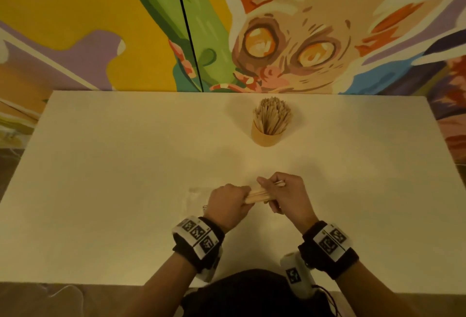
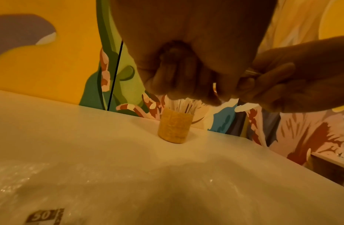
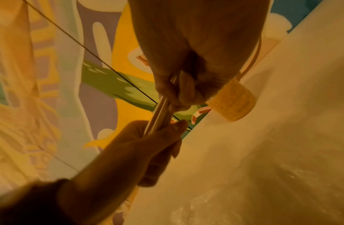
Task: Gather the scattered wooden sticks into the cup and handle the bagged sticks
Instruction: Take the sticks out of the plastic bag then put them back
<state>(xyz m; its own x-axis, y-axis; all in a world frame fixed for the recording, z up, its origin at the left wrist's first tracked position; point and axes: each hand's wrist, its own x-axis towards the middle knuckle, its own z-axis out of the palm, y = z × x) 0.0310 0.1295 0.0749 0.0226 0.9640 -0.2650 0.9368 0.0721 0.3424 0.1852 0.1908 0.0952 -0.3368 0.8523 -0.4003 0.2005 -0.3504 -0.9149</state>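
At the left of the work area, a clear plastic bag lies flat on the white table, just beside the left hand; the left wrist view shows its crinkled film and a printed "50" label. The left hand is closed around one end of a bundle of wooden sticks, fingers curled over the top of it. The bundle runs nearly level, raised above the table surface, and spans the gap between the two hands. The right hand grasps the other end, thumb and fingers wrapped round the sticks, with a few tips protruding past the knuckles. The right wrist view confirms both grips on the same bundle. Whether any film still covers the held sticks cannot be determined. Both wrists carry black bands with marker tags. Farther back and slightly right of centre, a tan cup stands upright on the table, well apart from the hands, packed with upright sticks fanning out above its rim. A painted mural covers the wall behind the table.
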